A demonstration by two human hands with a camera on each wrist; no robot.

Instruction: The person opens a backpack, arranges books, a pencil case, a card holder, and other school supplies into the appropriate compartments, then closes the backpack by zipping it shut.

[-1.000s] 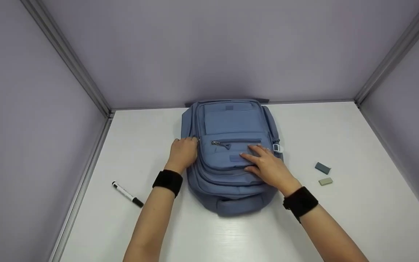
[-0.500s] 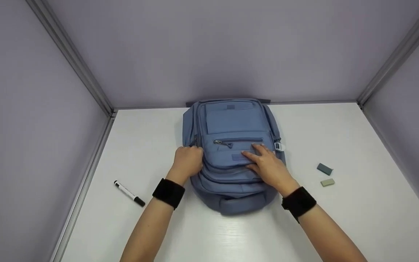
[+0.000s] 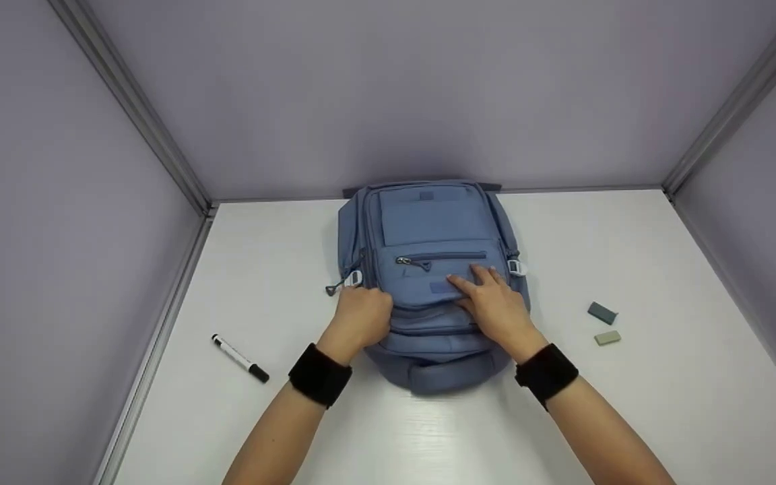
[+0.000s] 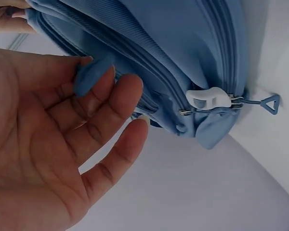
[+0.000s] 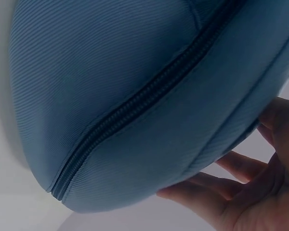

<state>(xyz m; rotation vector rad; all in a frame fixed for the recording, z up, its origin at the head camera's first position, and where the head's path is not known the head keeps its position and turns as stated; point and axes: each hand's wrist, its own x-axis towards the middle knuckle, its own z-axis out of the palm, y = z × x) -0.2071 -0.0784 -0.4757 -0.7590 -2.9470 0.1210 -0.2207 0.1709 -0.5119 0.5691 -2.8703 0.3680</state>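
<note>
A blue backpack (image 3: pixel 432 222) lies flat on the white table (image 3: pixel 664 256), its near end toward me. My left hand (image 3: pixel 361 316) is curled at the bag's left side; in the left wrist view a blue zipper pull tab (image 4: pixel 90 74) sits pinched between the fingers of that left hand (image 4: pixel 82 125). My right hand (image 3: pixel 496 303) rests flat on the front pocket with straight fingers. The right wrist view shows the backpack's rounded edge (image 5: pixel 111 62) with a zipper (image 5: pixel 149 96) and my right hand's fingers (image 5: pixel 216 192) below.
A black-capped white marker (image 3: pixel 240 359) lies left of the bag. Two small erasers, dark (image 3: pixel 602 312) and light (image 3: pixel 607 337), lie to the right. A white side buckle (image 4: pixel 207 98) and a cord pull (image 3: pixel 332 289) stick out at the bag's left. Grey walls enclose the table.
My left hand has slid along the bag's left side toward me, uncovering the buckle and cord pull. The right hand has barely shifted on the front pocket.
</note>
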